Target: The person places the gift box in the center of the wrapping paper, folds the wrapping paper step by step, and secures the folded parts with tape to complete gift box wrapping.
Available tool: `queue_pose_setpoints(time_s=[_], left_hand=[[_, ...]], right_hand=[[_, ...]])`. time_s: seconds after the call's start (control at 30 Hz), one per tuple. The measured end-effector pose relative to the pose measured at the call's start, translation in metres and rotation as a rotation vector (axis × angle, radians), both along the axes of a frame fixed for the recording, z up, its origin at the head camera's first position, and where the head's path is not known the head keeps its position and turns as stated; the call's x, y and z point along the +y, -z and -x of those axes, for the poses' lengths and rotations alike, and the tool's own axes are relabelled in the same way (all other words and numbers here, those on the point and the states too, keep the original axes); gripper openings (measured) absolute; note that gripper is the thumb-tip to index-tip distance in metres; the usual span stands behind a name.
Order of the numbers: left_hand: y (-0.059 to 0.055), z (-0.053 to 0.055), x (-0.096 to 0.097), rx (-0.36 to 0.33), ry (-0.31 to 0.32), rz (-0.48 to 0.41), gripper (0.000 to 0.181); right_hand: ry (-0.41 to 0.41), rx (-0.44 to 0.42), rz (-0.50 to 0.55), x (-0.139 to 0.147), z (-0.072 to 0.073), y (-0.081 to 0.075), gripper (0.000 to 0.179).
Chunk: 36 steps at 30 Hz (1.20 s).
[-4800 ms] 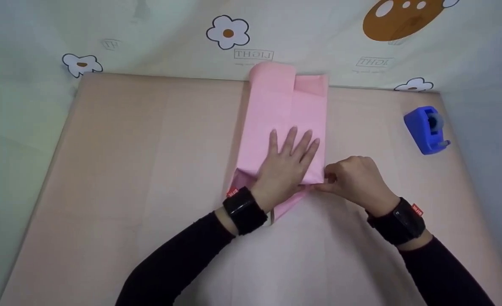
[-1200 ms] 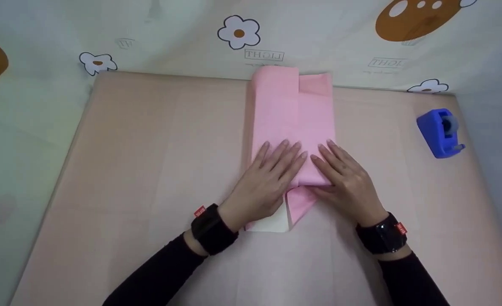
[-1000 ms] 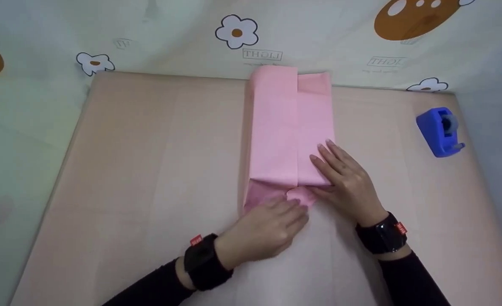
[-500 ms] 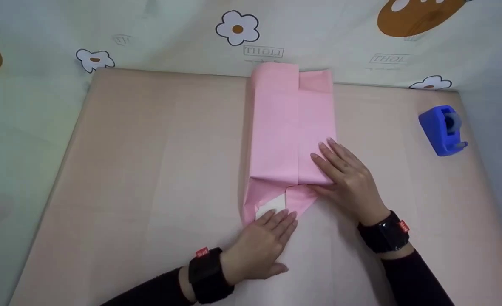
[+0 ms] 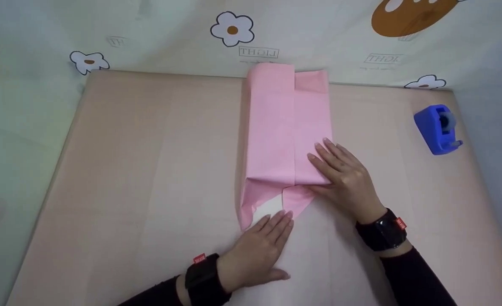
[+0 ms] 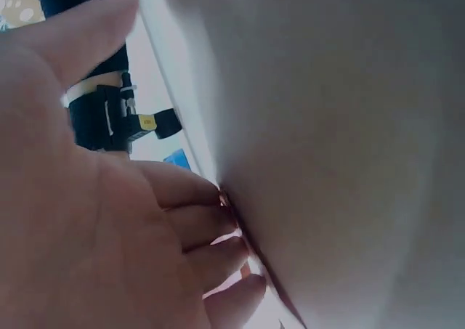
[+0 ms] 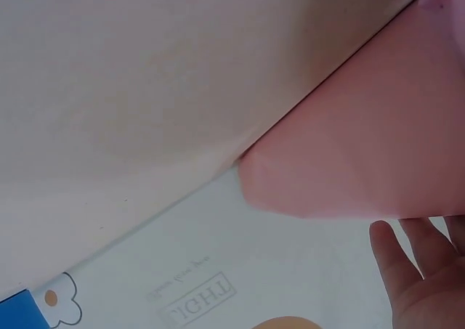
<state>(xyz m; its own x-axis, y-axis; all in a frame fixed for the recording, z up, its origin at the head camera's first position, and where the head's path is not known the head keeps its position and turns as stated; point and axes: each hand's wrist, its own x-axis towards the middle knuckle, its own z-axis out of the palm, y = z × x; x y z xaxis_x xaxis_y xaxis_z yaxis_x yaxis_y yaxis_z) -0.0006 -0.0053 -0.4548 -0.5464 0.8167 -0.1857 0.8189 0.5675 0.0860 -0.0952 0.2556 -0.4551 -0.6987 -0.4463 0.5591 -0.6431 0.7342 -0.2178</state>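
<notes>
Parcel (image 5: 272,131), pink, lies around the middle of the table (image 5: 127,170), far end up by the back edge, near end loosely folded with a white patch (image 5: 268,207) showing. The left hand (image 5: 257,253) has its fingertips resting on that patch, fingers straight and nearly together, thumb sticking out sideways. The right hand (image 5: 350,185) is on the near right corner, fingers pretty straight, slightly apart, laid on top; can't tell if its thumb is pinching anything. Blue tape dispenser (image 5: 433,131) sits near the back right corner. Flowery cloth (image 5: 170,38) hangs behind.
</notes>
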Motion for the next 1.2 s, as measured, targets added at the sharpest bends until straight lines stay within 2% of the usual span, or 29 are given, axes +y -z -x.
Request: queue_pose_setpoints(time_s=[0.13, 0.23, 0.3, 0.37, 0.47, 0.57, 0.63, 0.73, 0.83, 0.9, 1.07, 1.2], left_hand=[[0.001, -0.001, 0.0, -0.004, -0.045, 0.012, 0.098], [-0.001, -0.003, 0.002, 0.039, -0.056, 0.069, 0.098], [-0.004, -0.004, 0.003, 0.073, -0.055, 0.075, 0.094], [-0.007, -0.003, 0.005, 0.113, -0.044, 0.056, 0.087], [-0.009, 0.0, 0.01, 0.173, -0.01, -0.026, 0.079], [-0.011, 0.007, 0.018, 0.209, 0.046, -0.042, 0.08], [-0.013, 0.015, 0.026, 0.173, 0.092, -0.019, 0.082], [-0.012, 0.03, 0.04, 0.061, 0.142, 0.011, 0.084], [-0.007, 0.044, 0.054, -0.027, 0.152, 0.044, 0.089], [-0.003, 0.049, 0.06, -0.051, 0.142, 0.063, 0.094], [0.0, 0.048, 0.064, -0.099, 0.096, 0.063, 0.099], [-0.001, 0.042, 0.063, -0.087, 0.047, 0.039, 0.1]], right_hand=[[-0.008, -0.005, 0.009, 0.0, 0.0, 0.0, 0.071], [-0.008, -0.01, 0.018, -0.001, 0.0, 0.001, 0.072], [-0.009, -0.012, 0.022, -0.002, 0.0, 0.002, 0.072], [-0.011, -0.01, 0.027, -0.002, 0.0, 0.002, 0.071], [-0.016, -0.009, 0.031, -0.003, 0.0, 0.002, 0.07], [-0.015, -0.008, 0.036, -0.002, 0.0, 0.002, 0.069], [-0.011, -0.009, 0.038, -0.002, 0.0, 0.001, 0.069], [-0.006, -0.011, 0.042, 0.0, -0.001, 0.001, 0.069], [-0.002, -0.011, 0.048, 0.0, -0.001, 0.002, 0.068], [-0.001, -0.014, 0.048, 0.0, -0.002, 0.003, 0.068], [-0.007, -0.02, 0.041, -0.001, -0.001, 0.003, 0.069], [-0.007, -0.018, 0.037, 0.0, 0.0, 0.001, 0.07]])
